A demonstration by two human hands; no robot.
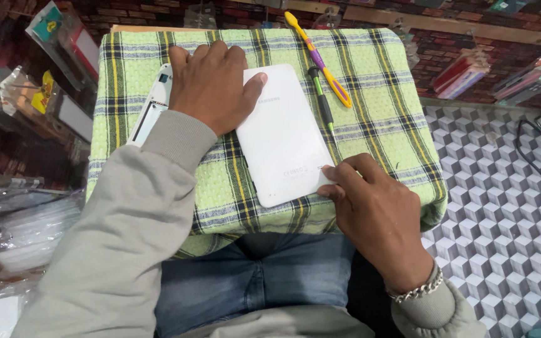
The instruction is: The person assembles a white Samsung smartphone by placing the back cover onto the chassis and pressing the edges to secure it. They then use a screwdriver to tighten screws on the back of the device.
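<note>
L hand [211, 84] is lying flat, palm down, fingers loosely spread, pressing on upper-left corner of white tablet back cover [280, 134]; thumb is stretching right across the cover. Not gripping, just holding it down. Part of that hand is also covering a second white piece, a tablet frame [153, 106], which is sticking out to the left from under hand & sleeve.

R hand [377, 216] is resting at cover's lower-right corner, fingertips [333, 178] curled in & touching the edge there. Whether a nail or small pick is sitting in the seam: can't tell. Nothing else visible in that hand.

Key relation: cover is lying betw. the two hands, long axis running from far-left to near-right, slightly tilted on the cloth. L hand is pinning the far end, R hand is working the near end; R is nearer the person's body, both touching the cover.

Outward: all this is sitting on a green plaid cloth [377, 94] draped over a small raised surface above the person's lap; blue jeans [252, 275] showing below. Just right of cover, a thin screwdriver w/ black handle [322, 103] is lying roughly parallel to its long edge. Beside that, a yellow & purple pry tool [319, 59], angled, nearly touching screwdriver handle. Metal bracelet [417, 289] on R wrist. Packaged goods around, patterned floor on right.
</note>
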